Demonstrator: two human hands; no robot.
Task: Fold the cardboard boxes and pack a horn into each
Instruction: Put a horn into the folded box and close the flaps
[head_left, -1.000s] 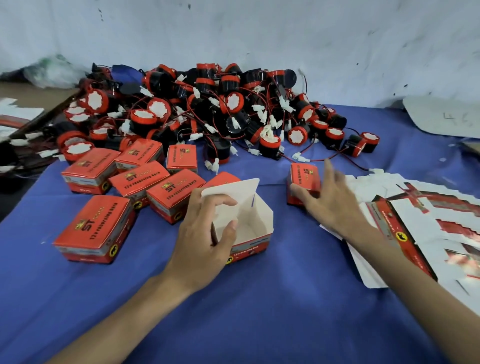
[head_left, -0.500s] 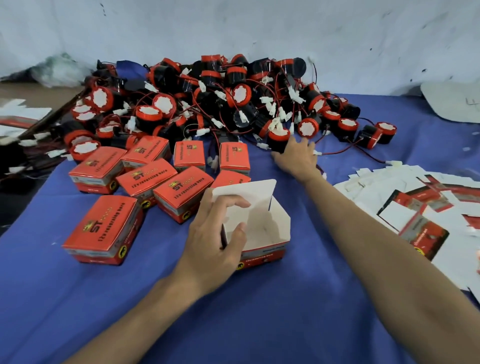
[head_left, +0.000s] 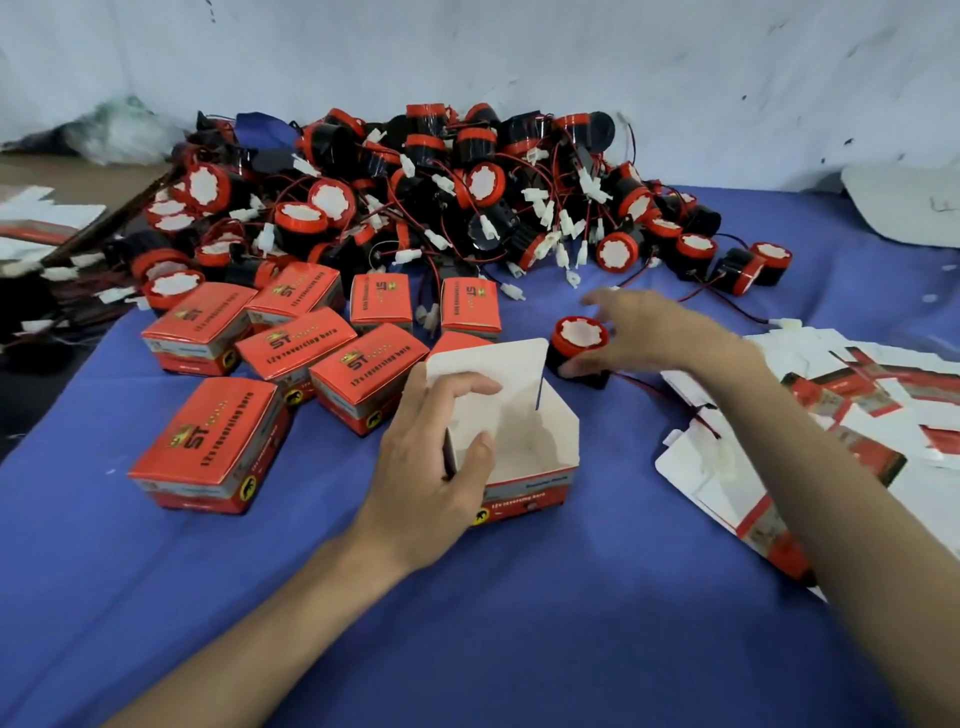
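Currently left hand grips the open box by its side wall, right hand (blurred) holds a horn just beyond it; risk: the trailing red wire under the right forearm snags the flat cartons or drapes over the rim, blocking closure.

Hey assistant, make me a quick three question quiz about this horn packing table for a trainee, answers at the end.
1. True or false: the left hand holds the open box, which is empty.
2. Which hand grips the loose horn? A) left B) right hand
3. Fill in: the flat cartons lie to the person's ____.
Key: 1 true; 2 B; 3 right.
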